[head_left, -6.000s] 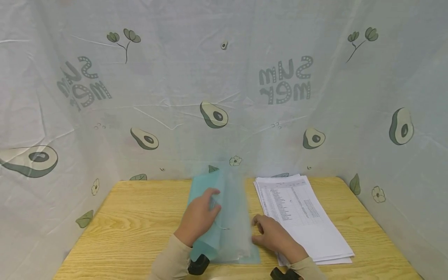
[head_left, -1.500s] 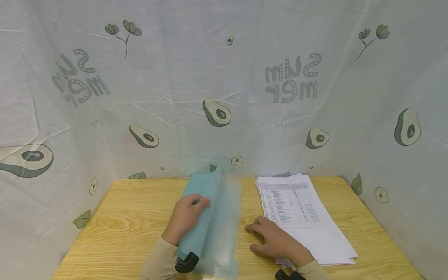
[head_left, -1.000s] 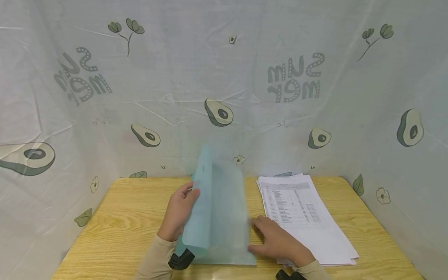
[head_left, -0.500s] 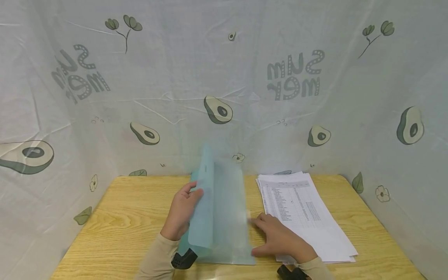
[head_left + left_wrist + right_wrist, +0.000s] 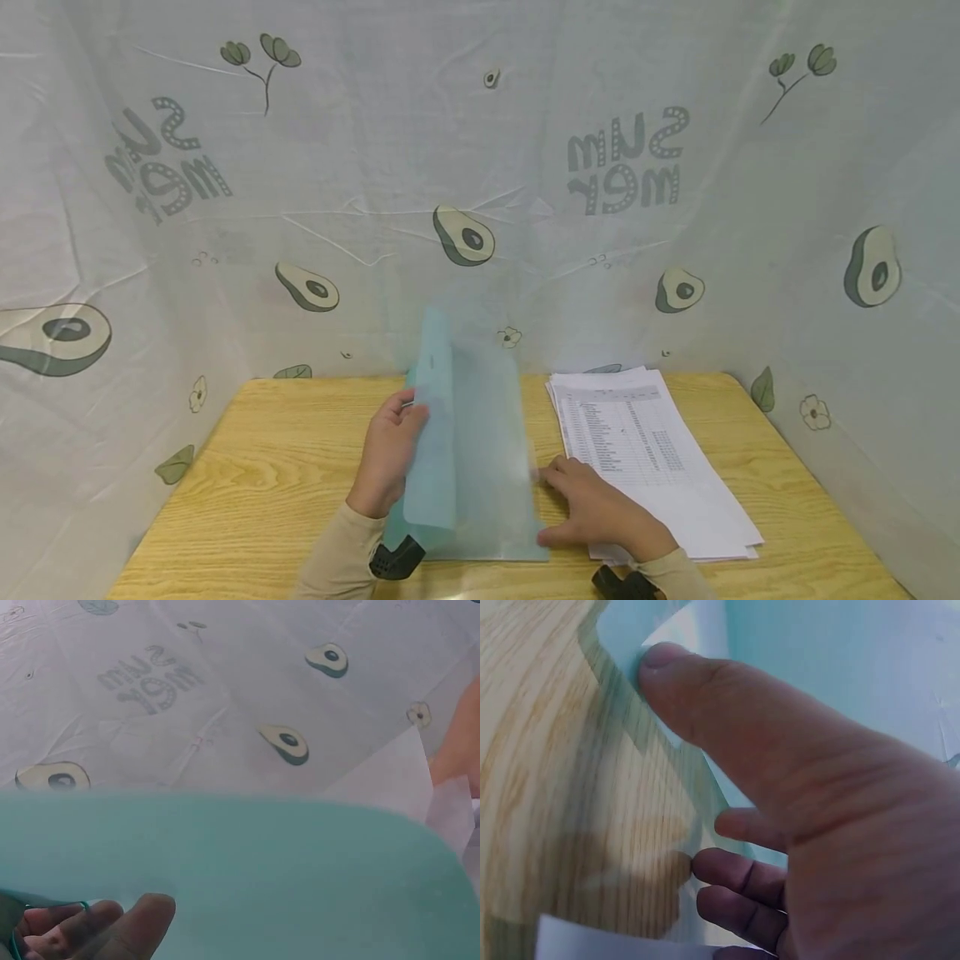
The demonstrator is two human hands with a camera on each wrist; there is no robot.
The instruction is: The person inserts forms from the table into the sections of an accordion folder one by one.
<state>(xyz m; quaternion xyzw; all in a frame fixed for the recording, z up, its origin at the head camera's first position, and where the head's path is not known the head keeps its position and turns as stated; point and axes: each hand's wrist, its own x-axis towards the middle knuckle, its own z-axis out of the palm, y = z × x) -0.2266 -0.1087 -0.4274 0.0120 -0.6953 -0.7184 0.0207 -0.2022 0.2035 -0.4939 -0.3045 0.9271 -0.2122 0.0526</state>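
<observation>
A translucent teal plastic folder [image 5: 491, 467] lies spread in the middle of the table, its left cover [image 5: 435, 433] standing raised. My left hand [image 5: 386, 454] holds that cover, thumb in front and fingers behind. In the left wrist view the cover [image 5: 285, 862] fills the lower part, with fingertips [image 5: 142, 922] at its lower left. My right hand [image 5: 600, 508] rests by the folder's right edge. The right wrist view has its thumb [image 5: 720, 690] touching the folder's corner, while the other fingers lie loosely bent beside the edge.
To the right lies a stack of printed sheets [image 5: 637, 450], partly beneath my right hand and forearm. The wooden table [image 5: 285, 467] stands against a white curtain [image 5: 360, 150] with avocado prints. Black wrist cameras sit on both wrists.
Since 1.5 seconds ago the left cover has risen more upright in my left hand, and the folder's right side has come nearer my right hand. Over the last half second little has moved.
</observation>
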